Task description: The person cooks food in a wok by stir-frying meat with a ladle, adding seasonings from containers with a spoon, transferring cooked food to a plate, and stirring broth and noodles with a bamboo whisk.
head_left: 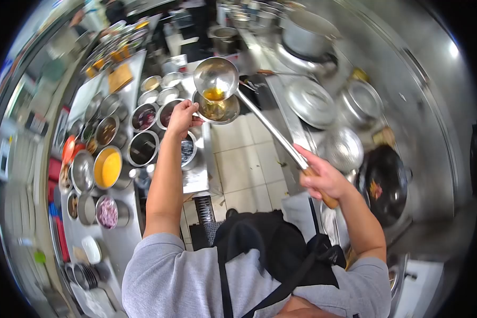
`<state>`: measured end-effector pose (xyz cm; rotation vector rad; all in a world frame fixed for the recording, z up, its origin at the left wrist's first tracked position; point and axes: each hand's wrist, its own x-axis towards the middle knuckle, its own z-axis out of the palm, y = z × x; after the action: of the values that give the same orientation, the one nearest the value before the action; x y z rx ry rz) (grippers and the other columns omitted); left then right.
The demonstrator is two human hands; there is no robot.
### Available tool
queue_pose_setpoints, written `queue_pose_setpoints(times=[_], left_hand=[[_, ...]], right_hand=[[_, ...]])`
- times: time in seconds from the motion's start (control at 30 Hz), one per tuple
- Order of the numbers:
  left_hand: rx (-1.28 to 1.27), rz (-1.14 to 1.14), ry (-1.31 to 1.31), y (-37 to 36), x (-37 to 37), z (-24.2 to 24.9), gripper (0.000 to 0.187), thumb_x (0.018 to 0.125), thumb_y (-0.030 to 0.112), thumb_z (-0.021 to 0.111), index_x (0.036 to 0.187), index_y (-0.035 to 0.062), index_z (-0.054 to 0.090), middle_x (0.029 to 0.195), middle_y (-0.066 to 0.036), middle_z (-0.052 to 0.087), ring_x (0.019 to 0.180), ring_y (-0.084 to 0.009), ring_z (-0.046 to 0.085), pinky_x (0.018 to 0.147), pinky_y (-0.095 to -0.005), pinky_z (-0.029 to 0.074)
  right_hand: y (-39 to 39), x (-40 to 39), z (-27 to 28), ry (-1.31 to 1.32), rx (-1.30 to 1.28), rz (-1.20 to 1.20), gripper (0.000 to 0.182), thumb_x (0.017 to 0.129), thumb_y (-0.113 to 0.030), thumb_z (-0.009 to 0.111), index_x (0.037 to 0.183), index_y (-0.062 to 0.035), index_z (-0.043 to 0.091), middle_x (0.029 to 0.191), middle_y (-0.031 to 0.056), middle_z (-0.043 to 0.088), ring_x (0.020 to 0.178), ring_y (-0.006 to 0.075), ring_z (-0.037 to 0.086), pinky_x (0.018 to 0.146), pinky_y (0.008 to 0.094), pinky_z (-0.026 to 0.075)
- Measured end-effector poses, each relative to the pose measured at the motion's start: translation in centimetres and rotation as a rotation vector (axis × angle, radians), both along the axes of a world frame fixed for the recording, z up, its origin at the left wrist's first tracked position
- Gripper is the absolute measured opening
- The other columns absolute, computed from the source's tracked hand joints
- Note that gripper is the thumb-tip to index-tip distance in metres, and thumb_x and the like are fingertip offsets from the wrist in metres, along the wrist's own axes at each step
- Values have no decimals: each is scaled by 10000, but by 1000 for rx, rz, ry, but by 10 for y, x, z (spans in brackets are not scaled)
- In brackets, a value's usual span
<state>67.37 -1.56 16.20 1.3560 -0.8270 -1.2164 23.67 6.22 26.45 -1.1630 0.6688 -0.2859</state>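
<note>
My right hand [326,177] is closed round the wooden end of a long-handled ladle [211,74], whose shaft runs up and to the left. Amber liquid [214,94] lies at the lower lip of the ladle's tilted cup. Right under that lip, a metal bowl [231,115] has more amber liquid in it. My left hand [182,117] grips this bowl at its left rim, thumb and fingers pinched on the edge. Beside and beneath my left hand stand metal pots of dark red [144,116] and dark contents.
On the left counter stand a pot of yellow liquid [109,167], a pot of chopped pink onion [107,212] and several other containers. To the right are a metal lid [309,103], a strainer [343,150], a black wok [382,204] and a large stockpot [307,34]. A tiled floor [249,164] lies between the counters.
</note>
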Motion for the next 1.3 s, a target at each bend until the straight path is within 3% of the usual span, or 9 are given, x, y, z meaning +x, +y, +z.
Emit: queue_pose_setpoints(times=[0.13,0.23,0.33,0.5,0.63,0.9,1.1,1.23,1.3], left_hand=[[-45,-335,151,-25,-155,1,175,963,160,567,822,101,482,722,-15,576,551,-129,625,524,-256,560],[-53,-546,197,-45,-284,0,179,962,163,570,819,102,482,727,-4,569,553,-128,626,519,-263,559],[-59,-577,238,-67,-414,-17,189,957,178,576,816,101,478,729,-18,557,557,-147,623,498,-266,545],[-89,-842,-123,-69,-627,-49,154,930,175,578,830,67,531,765,-54,562,572,-158,609,520,-289,530],[-636,-883,-1033,-49,-731,-59,159,837,156,632,841,0,601,996,-225,650,930,-375,651,817,-472,527],[-1013,-721,-911,-56,-753,-39,140,832,93,585,962,47,601,1363,-252,485,1047,-444,595,893,-501,498],[-1065,-768,-796,-89,-713,-72,145,809,111,634,920,31,588,1213,-253,582,1014,-451,593,880,-476,500],[-553,-868,-592,-91,-660,-99,206,820,94,675,794,-6,498,861,-194,641,852,-361,649,793,-406,541],[-189,-954,-165,-85,-629,-90,196,925,99,604,768,35,506,840,-94,649,728,-169,678,665,-310,579]], right_hand=[[86,-135,24,448,-293,-220,818,840,-3,500,1553,-188,144,633,12,494,441,108,444,477,271,426],[158,-220,21,753,-735,-405,834,803,6,564,1535,-200,221,1193,142,609,801,223,617,865,329,479],[228,-275,26,754,-531,-698,821,818,-4,577,1533,-204,225,1450,145,440,992,242,597,998,327,400],[309,-340,-2,876,-167,-1089,832,838,2,560,1541,-245,192,933,161,617,713,231,544,805,318,468],[356,-375,-47,995,-130,-1166,864,824,-4,571,1543,-272,174,706,132,556,637,272,531,709,371,469],[328,-370,-102,1084,-238,-1143,848,831,-21,561,1538,-275,167,796,191,592,787,377,602,789,437,464],[250,-338,-105,491,27,-1457,803,857,26,519,1546,-220,187,633,-10,451,507,98,473,475,293,438],[213,-340,-141,277,200,-1572,838,854,64,511,1550,-231,151,677,13,483,459,100,455,427,259,398],[205,-339,-143,67,266,-1619,845,850,67,508,1551,-224,137,702,24,494,456,104,455,418,245,384]])
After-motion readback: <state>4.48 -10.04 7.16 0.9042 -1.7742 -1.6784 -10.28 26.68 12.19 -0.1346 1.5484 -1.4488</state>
